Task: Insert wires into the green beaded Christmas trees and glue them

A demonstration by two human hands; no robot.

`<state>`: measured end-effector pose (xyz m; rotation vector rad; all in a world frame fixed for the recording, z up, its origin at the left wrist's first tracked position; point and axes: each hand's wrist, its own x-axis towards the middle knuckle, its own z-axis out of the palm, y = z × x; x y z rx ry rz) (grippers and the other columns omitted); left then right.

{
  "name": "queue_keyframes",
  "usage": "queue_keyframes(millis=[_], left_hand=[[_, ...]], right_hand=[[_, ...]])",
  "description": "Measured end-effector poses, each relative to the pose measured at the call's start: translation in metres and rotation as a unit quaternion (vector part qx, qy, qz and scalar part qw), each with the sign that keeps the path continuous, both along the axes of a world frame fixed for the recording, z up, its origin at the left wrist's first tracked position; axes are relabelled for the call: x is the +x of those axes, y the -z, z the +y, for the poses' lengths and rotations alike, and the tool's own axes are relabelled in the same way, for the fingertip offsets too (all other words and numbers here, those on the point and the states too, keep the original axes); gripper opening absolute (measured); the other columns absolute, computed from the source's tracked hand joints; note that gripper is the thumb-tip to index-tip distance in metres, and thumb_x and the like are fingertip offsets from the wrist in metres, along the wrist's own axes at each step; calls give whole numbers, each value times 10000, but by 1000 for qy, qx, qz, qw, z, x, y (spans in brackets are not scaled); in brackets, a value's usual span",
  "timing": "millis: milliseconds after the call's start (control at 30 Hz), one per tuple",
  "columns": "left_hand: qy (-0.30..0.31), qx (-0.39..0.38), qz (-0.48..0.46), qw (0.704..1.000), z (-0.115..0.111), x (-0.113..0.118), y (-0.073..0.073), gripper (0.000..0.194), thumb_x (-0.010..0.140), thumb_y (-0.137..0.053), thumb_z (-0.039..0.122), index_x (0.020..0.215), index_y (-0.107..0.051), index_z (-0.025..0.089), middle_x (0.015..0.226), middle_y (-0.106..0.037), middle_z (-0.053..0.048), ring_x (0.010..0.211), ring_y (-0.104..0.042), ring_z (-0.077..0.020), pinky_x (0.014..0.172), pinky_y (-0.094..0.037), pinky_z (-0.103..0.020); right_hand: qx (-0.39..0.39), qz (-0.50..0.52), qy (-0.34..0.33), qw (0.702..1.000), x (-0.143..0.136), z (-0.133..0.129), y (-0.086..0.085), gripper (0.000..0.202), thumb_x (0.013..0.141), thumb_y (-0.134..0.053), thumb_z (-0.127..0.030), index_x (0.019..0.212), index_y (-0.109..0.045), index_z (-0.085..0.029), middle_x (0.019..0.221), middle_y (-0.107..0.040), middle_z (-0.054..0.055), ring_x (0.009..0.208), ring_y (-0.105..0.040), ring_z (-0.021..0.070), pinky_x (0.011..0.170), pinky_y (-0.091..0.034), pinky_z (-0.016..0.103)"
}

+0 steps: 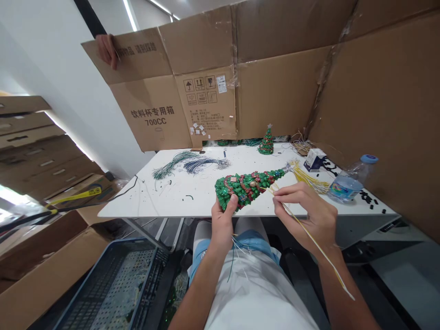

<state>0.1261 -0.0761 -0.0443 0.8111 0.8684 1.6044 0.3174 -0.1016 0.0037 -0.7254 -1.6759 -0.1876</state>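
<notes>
My left hand (224, 220) is wrapped round the wide base of a small decorated Christmas tree (244, 187), which lies tilted on its side with its silver tip pointing right. Loose wire ends (237, 250) hang below that hand. Pinched between the thumb and fingers of my right hand (304, 213) are thin yellow and white wires (318, 245). Their upper ends reach the tree's side, and the long tails trail down past my wrist. Whether the wire tips enter the tree, I cannot tell.
On the white table (178, 201) lie green wires (173, 165), dark blue wires (202, 164) and yellow wires (305, 176). A second tree (266, 143), a small box (314, 160) and a water bottle (349, 181) stand beyond. Cardboard (202, 55), held by another person's hand (107, 50), walls the back. A blue crate (113, 279) sits lower left.
</notes>
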Motion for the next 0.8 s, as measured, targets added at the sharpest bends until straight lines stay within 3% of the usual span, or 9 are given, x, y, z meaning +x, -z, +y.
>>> queue_keyframes(millis=[233,567,800], left_hand=[[9,31,25,999,2,-1,7,495,872,-914,566,1195,-797,210,1327,-823,-89,1330,-729,-312,1197,-529,-434],[20,38,27,999,0,0,0,589,886,-899,568,1337,-772,211,1364,-808,-107,1323,-732,-313,1193,-530,-434],[20,43,32,998,0,0,-2,559,891,-893,569,1300,-782,204,1349,-813,-107,1307,-738,-307,1178,-539,-420]], right_hand=[[6,-17,4,1000,1,0,-2,255,912,-751,30,962,-704,-216,919,-787,65,864,-746,208,775,-605,382],[-40,-15,-19,999,3,-2,0,266,915,-732,-5,954,-660,-259,1060,-836,70,959,-807,243,830,-649,418],[-49,-8,-36,998,-1,-1,2,277,916,-727,-7,940,-646,-270,1063,-850,67,978,-828,256,837,-656,435]])
